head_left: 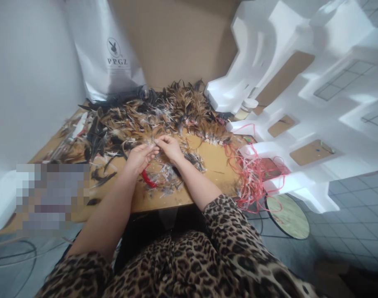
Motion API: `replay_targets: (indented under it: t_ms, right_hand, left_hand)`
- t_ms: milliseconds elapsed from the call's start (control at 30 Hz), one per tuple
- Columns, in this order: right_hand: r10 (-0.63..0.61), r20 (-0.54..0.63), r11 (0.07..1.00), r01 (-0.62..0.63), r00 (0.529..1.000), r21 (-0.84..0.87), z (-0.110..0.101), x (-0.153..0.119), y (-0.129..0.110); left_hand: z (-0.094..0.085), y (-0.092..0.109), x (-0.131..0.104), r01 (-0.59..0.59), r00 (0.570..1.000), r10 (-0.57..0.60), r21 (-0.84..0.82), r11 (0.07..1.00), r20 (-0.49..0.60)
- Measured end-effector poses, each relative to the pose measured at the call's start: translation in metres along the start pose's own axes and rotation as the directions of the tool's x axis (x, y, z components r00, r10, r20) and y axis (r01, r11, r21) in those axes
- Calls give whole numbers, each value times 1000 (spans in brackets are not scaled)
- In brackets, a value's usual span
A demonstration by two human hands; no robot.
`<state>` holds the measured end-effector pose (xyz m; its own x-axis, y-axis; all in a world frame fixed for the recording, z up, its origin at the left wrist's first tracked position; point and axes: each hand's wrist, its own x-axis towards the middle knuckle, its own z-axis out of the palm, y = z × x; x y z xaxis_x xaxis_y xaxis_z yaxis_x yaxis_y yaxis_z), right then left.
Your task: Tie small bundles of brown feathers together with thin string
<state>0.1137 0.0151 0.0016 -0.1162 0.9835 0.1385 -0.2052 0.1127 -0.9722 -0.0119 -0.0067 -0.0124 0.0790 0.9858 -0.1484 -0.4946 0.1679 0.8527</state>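
Observation:
My left hand (143, 157) and my right hand (169, 148) meet over the front middle of the wooden table, fingertips pinched close together. What they pinch is too small to make out against the feathers behind. Just beyond my fingers lies a large heap of brown and black feathers (189, 101). Below my left hand, a curved red strip (149, 178) rests on the tabletop. White feather scraps (167, 171) are scattered between my forearms.
Tangled red string (252, 178) hangs over the table's right edge. Large white foam pieces (325, 120) stand at the right, near a small lidded jar (247, 106). A white printed bag (105, 54) stands at the back left. A round stool seat (288, 215) is below right.

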Motion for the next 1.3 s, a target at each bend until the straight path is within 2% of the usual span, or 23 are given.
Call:
replay_targets:
  t_ms: [167,300,367,433,533,633,700,800,933,1000,1167,1300]
  right_hand:
    - [-31,3,999,31,1000,-26,1,0,4]
    - [-11,31,998,12,999,-54,-2,2,3]
    - [-13,-10,994,12,1000,-104,-12,7,1]
    - [-60,-125,977,32,990,-212,-27,16,1]
    - [-104,-225,905,-1,969,-426,-56,30,8]
    - [-106,-209,789,-45,972,-613,-75,36,16]
    - [-87,-190,707,-74,978,-703,-76,35,19]
    - [-75,-196,600,-113,978,-792,-67,31,19]
    - [-80,-211,518,-140,974,-844,-57,32,18]
    - [-77,-189,549,-116,979,-828,-57,35,18]
    - [-148,-179,739,-12,973,-673,-58,36,14]
    - [-215,-139,778,83,967,-623,-46,24,4]
  left_hand:
    - [-1,-1,0,-15,1000,14,41,999,7]
    - [-1,-1,-1,-42,999,45,121,992,-17]
    - [-1,-1,-2,-54,998,60,142,988,-37]
    - [-1,-1,-2,-62,996,71,149,987,-59]
    - [0,0,-2,-66,992,79,140,988,-93]
    - [1,-1,-2,-70,991,85,140,988,-102]
    - [1,-1,-2,-78,991,92,145,986,-97]
    - [0,-2,-2,-89,990,104,153,984,-96]
    - [-1,-2,-2,-93,990,109,167,982,-90]
    - [-1,-2,-2,-91,991,105,151,984,-89]
    - [-2,-2,-1,-63,996,68,89,994,-62]
    - [-2,-4,1,-63,997,66,69,996,-34]
